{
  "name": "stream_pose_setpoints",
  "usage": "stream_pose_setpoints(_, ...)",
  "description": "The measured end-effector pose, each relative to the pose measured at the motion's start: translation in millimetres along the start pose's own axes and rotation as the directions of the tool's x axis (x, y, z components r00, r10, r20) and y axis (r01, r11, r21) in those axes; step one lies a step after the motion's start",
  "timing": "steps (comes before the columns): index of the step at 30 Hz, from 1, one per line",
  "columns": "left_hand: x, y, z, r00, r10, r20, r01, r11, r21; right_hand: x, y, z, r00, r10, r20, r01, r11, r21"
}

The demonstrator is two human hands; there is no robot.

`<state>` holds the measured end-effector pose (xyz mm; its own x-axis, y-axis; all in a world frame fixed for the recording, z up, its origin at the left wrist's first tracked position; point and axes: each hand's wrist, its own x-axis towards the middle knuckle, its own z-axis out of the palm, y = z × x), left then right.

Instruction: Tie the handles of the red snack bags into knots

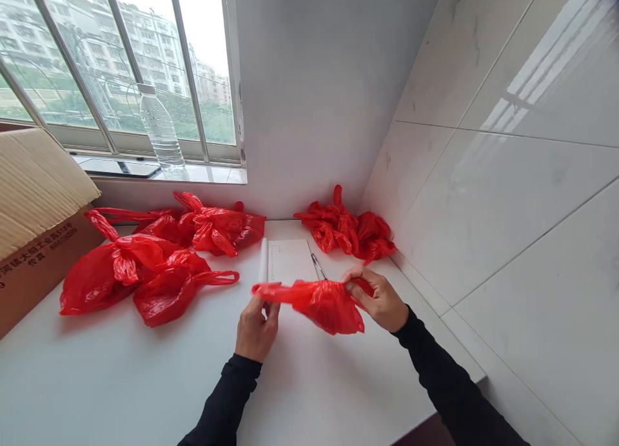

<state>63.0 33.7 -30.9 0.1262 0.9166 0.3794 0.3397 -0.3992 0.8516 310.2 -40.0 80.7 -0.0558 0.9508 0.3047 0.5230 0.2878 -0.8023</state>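
Above the white counter [120, 368], in front of the notebook [290, 261] and pen [318, 266], a red plastic bag [326, 303] is stretched between both hands: the left hand [256, 330] pinches its left handle, the right hand [382, 298] grips the right end. Tied red bags [145, 265] lie to the left beside a cardboard box [39, 220], more red bags [348, 230] sit in the corner, and a water bottle [162, 133] stands on the sill

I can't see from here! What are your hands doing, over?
Left hand, right hand both pinch red plastic bag, stretched above white counter. Notebook, pen just behind. Over.
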Motion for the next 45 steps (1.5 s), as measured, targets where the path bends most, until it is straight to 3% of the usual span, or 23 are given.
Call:
stream_pose_setpoints(2,-1.0,9.3,-2.1,0.998,0.036,0.057,-0.032,0.997,-0.068,-3.1,0.0,13.7,0.998,0.006,0.068,-0.008,1.0,0.03)
stream_pose_setpoints(4,-4.2,21.1,-4.3,0.985,0.08,0.152,-0.06,0.99,-0.129,-4.2,11.7,30.0,0.998,0.045,0.047,-0.046,0.998,0.035)
stream_pose_setpoints(8,-12.5,38.9,-3.9,0.934,0.133,0.333,-0.068,0.977,-0.201,-9.5,45.2,60.5,0.982,0.157,-0.104,-0.149,0.986,0.081)
stream_pose_setpoints(11,-14.8,39.7,0.7,0.918,0.132,0.373,-0.057,0.977,-0.207,-20.7,59.4,77.1,0.947,0.191,-0.257,-0.174,0.981,0.088)
stream_pose_setpoints(14,-13.6,33.0,4.8,0.934,0.114,0.338,-0.045,0.978,-0.203,-32.5,59.8,87.1,0.912,0.092,-0.399,-0.107,0.994,-0.013)
stream_pose_setpoints(17,-11.3,26.6,6.3,0.955,0.104,0.278,-0.048,0.978,-0.202,-37.0,52.7,91.0,0.931,-0.047,-0.361,-0.007,0.989,-0.147)
stream_pose_setpoints(20,-9.5,23.9,6.4,0.972,0.096,0.216,-0.055,0.981,-0.189,-34.7,47.4,91.0,0.945,-0.076,-0.319,0.014,0.981,-0.192)
stream_pose_setpoints(24,-7.0,21.0,5.3,0.991,0.074,0.108,-0.057,0.987,-0.151,-32.8,51.2,86.1,0.905,-0.115,-0.409,0.026,0.976,-0.217)
stream_pose_setpoints(26,-5.0,18.0,3.3,0.999,0.045,0.014,-0.043,0.991,-0.124,-34.0,56.2,82.1,0.862,-0.082,-0.5,-0.005,0.985,-0.171)
stream_pose_setpoints(29,-2.2,12.9,-1.0,0.993,0.014,-0.114,-0.024,0.996,-0.086,-36.3,62.8,76.8,0.813,0.062,-0.579,-0.096,0.995,-0.028)
stream_pose_setpoints(31,-1.9,11.8,-2.9,0.99,0.029,-0.138,-0.038,0.997,-0.068,-37.2,64.5,75.0,0.816,0.116,-0.567,-0.109,0.993,0.046)
stream_pose_setpoints(34,-4.8,15.6,-1.7,0.99,0.098,-0.099,-0.103,0.994,-0.048,-38.2,61.9,74.3,0.857,0.114,-0.503,-0.083,0.993,0.084)
stream_pose_setpoints(39,-9.5,22.2,6.9,0.943,0.326,-0.067,-0.319,0.943,0.096,-40.5,54.3,75.8,0.928,0.128,-0.349,-0.115,0.992,0.059)
stream_pose_setpoints(42,-7.7,20.5,8.5,0.926,0.348,-0.145,-0.33,0.934,0.133,-40.7,55.0,77.9,0.91,0.097,-0.403,-0.081,0.995,0.057)
stream_pose_setpoints(45,-4.4,17.7,6.1,0.922,0.291,-0.256,-0.254,0.952,0.169,-39.8,58.9,79.9,0.853,0.105,-0.511,-0.076,0.994,0.077)
